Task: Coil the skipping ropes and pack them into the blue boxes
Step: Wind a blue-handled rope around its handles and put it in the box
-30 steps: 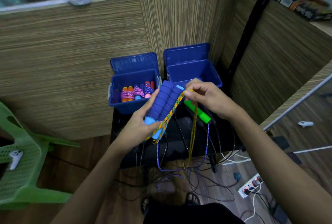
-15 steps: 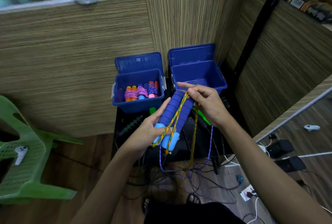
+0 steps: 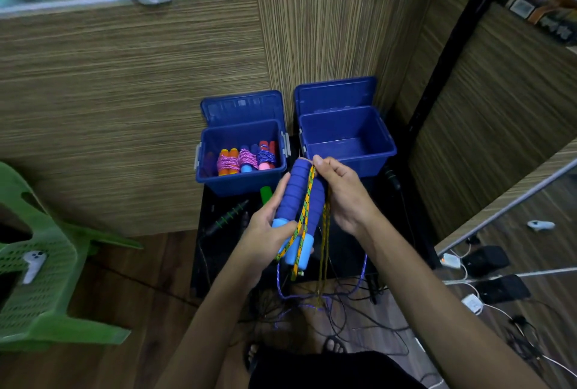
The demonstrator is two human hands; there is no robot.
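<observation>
Your left hand (image 3: pixel 265 232) grips the two blue foam handles (image 3: pixel 296 201) held side by side, thumb across their light-blue ends. Your right hand (image 3: pixel 340 192) pinches the yellow braided rope (image 3: pixel 304 210) at the handles' upper end; the rope runs down between them and hangs in loops toward the floor. Just behind, on the black stand (image 3: pixel 218 251), a green handle (image 3: pixel 266 194) lies. Farther back, the left blue box (image 3: pixel 240 182) holds coiled skipping ropes (image 3: pixel 246 159), beside the right blue box (image 3: pixel 346 142), both lids raised.
</observation>
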